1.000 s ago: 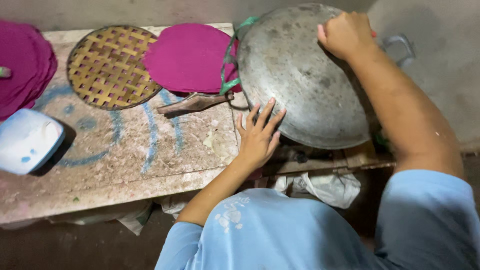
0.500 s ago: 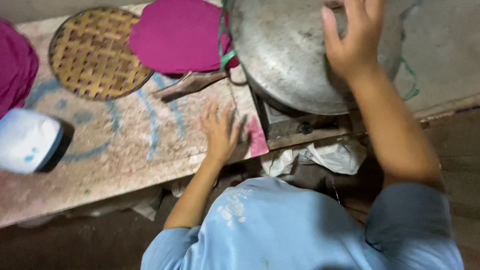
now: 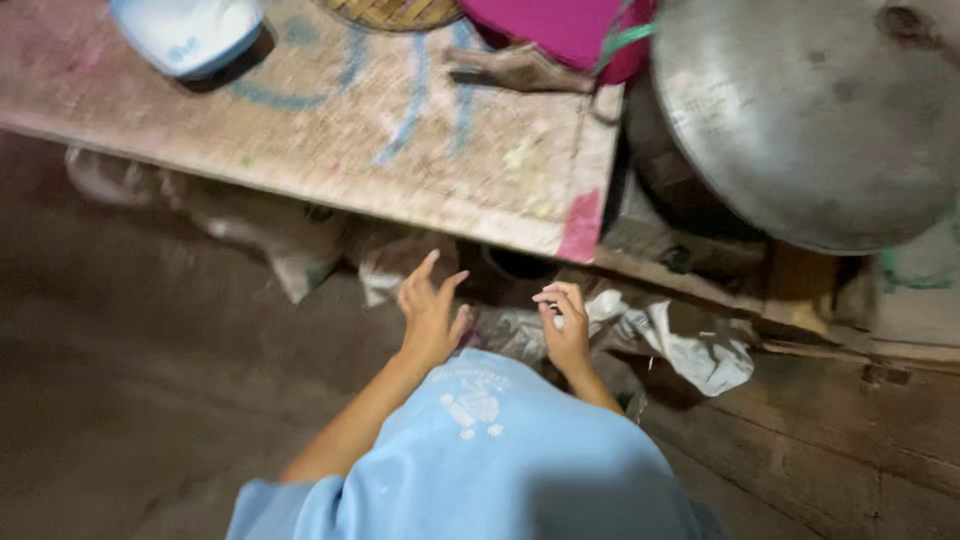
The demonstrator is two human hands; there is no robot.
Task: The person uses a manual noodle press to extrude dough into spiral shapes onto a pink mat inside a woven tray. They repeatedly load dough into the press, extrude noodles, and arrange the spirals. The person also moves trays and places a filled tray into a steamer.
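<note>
Both hands are seen empty near the lower middle of the frame, held close together but apart, in front of the light blue shirt (image 3: 490,460). On the left hand (image 3: 430,315) the fingers are spread open; on the right hand (image 3: 565,325) they are curled loosely, nothing being gripped. Crumpled white plastic bags (image 3: 680,340) are found just beyond the hands, below the edge of the worktop (image 3: 330,130). Blue chalk lines are seen on that worn board. At the upper right a large grey metal pan (image 3: 810,120) is set, a pink cloth (image 3: 570,30) beside it, a white-and-blue container (image 3: 185,30) at the upper left.
</note>
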